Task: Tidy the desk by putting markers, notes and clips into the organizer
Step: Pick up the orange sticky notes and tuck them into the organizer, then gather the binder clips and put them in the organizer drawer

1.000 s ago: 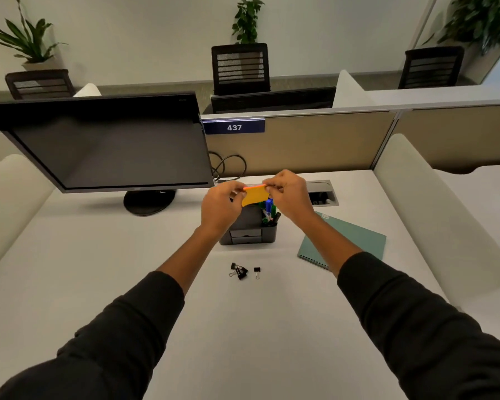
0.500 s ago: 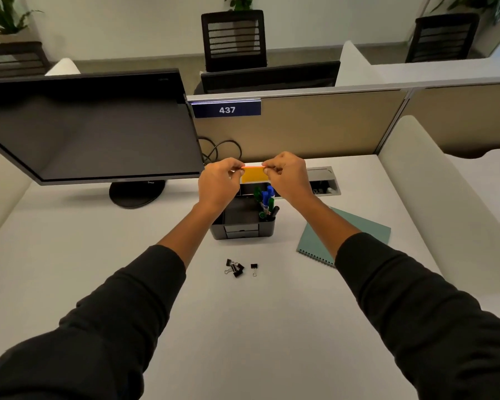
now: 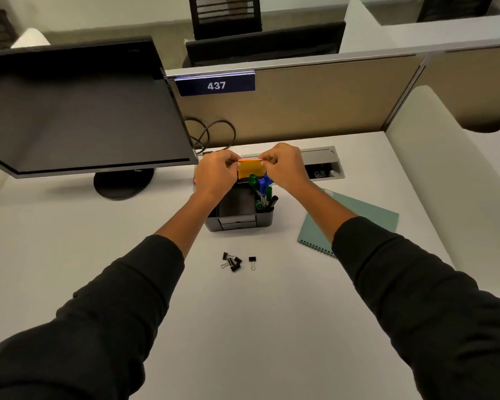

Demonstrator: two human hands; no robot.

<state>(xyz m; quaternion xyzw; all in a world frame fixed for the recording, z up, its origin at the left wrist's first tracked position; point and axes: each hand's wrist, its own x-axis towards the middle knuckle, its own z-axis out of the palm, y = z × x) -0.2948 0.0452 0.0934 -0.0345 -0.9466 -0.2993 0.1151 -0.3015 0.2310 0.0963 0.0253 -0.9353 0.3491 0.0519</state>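
Head view, desk 437: we record an orange pad of sticky notes (image 3: 251, 168) pinched at its top corners by our left hand (image 3: 216, 175) and right hand (image 3: 283, 167), fingers curled on it, held upright above the rear of the black organizer (image 3: 240, 210). Green and blue markers (image 3: 262, 192) stand in its right compartment. Black binder clips (image 3: 232, 261) lie on the white desk (image 3: 243, 327) in front. Also a teal notebook (image 3: 355, 215) at right and a monitor (image 3: 78, 111) at left.
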